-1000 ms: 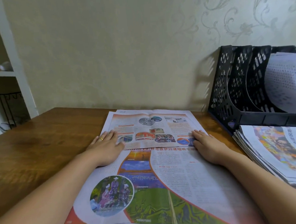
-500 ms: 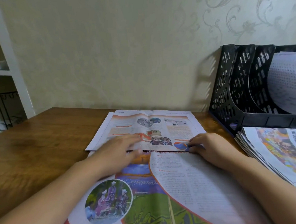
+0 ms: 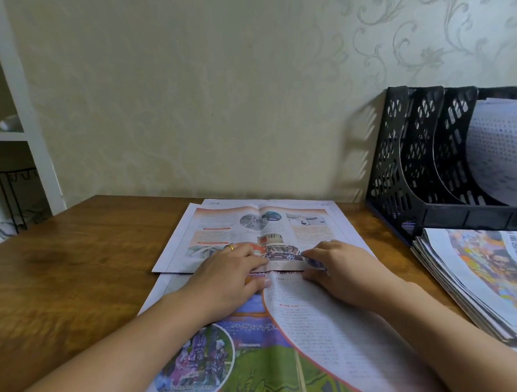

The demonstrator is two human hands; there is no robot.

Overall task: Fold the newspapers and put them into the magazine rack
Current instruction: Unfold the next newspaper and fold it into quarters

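Both hands have slid inward along the fold and now meet near its middle. Fingers of the left hand (image 3: 226, 276) lie straight, pressing the crease; the right hand (image 3: 343, 269) curls slightly, fingertips pinching the folded edge. Beneath them the newspaper (image 3: 289, 330) lies on the wooden table (image 3: 75, 282), its far half doubled back, colourful print upward. To the right stand the black magazine rack (image 3: 416, 168) and a newspaper stack (image 3: 483, 279).
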